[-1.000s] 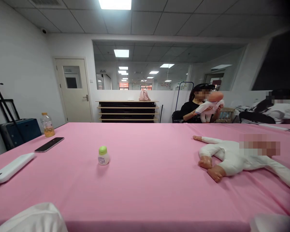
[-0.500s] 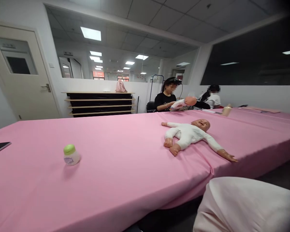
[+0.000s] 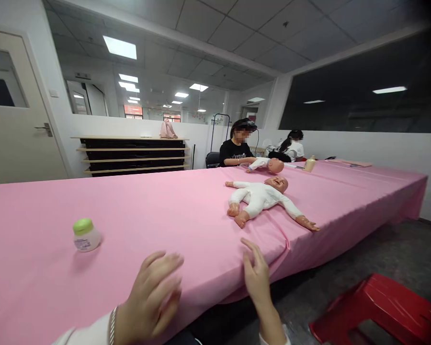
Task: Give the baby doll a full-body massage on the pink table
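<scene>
A baby doll (image 3: 260,195) in a white bodysuit lies on its back on the pink-covered table (image 3: 129,201), arms spread, head away from me. Over the front edge of the table, my left hand (image 3: 153,292) is raised, slightly blurred, its fingers apart and nothing in it; a braided bracelet circles the wrist. My right hand (image 3: 255,273) is also above the edge, just in front of the doll's feet, fingers parted and holding nothing. Neither hand touches the doll. A small bottle (image 3: 86,235) with a green cap stands to the left of my left hand.
Across the table a seated person (image 3: 237,146) in black handles another doll (image 3: 267,164); a second person (image 3: 290,146) sits farther back. A beige bottle (image 3: 310,164) stands at the far right. A red stool (image 3: 384,302) is on the floor at my right.
Both my hands have come into view over the table edge. The view has shifted right, and the red stool now shows. The person opposite has lowered the other doll toward the table.
</scene>
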A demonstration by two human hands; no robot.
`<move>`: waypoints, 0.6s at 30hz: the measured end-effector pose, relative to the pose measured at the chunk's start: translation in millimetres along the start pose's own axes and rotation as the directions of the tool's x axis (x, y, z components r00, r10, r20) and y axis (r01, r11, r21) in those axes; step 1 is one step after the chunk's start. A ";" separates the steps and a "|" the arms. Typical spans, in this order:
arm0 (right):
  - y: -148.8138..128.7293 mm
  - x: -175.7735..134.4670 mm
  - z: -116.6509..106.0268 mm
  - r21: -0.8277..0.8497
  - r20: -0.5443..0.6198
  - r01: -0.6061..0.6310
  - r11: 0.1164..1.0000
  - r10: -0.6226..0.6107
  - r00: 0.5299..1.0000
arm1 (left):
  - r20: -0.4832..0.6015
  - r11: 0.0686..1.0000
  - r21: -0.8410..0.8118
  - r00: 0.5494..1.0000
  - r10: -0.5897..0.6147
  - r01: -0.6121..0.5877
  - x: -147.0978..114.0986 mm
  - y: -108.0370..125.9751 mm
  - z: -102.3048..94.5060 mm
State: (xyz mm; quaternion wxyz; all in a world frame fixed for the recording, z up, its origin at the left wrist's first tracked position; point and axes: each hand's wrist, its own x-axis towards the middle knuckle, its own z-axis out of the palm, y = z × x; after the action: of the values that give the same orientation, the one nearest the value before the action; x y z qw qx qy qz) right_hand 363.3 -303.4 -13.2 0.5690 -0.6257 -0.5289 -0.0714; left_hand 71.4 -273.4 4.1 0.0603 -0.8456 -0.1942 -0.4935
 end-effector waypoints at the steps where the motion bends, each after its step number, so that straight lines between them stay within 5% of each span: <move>1: 9.7 -4.7 10.0 -0.023 0.044 0.015 1.000 -0.014 0.999 | 0.059 0.999 -0.051 0.998 -0.005 0.008 14.4 -10.3 16.3; 3: 26.2 -11.0 25.7 -0.116 0.108 0.062 0.991 -0.049 0.993 | 0.245 0.967 -0.081 0.945 -0.218 0.243 40.8 -29.0 50.2; 5: 36.3 -13.3 35.3 -0.235 0.141 0.101 0.967 -0.068 0.988 | 0.426 0.855 -0.036 0.782 -0.455 0.517 62.7 -42.9 83.2; 7: 40.2 -13.5 40.1 -0.334 0.144 0.121 0.935 -0.076 0.987 | 0.550 0.756 -0.009 0.635 -0.543 0.654 81.1 -49.8 113.7; 18: 31.1 -19.3 40.8 -0.482 0.168 0.210 0.851 -0.146 0.975 | 0.487 0.640 -0.232 0.657 -0.575 0.732 146.4 -16.2 247.4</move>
State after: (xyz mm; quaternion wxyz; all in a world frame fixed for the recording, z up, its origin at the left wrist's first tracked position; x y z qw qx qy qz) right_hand 357.2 -276.0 -60.3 0.3457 -0.7021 -0.5830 -0.2182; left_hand 329.9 -146.5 3.2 -0.3419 -0.7827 -0.3924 -0.3412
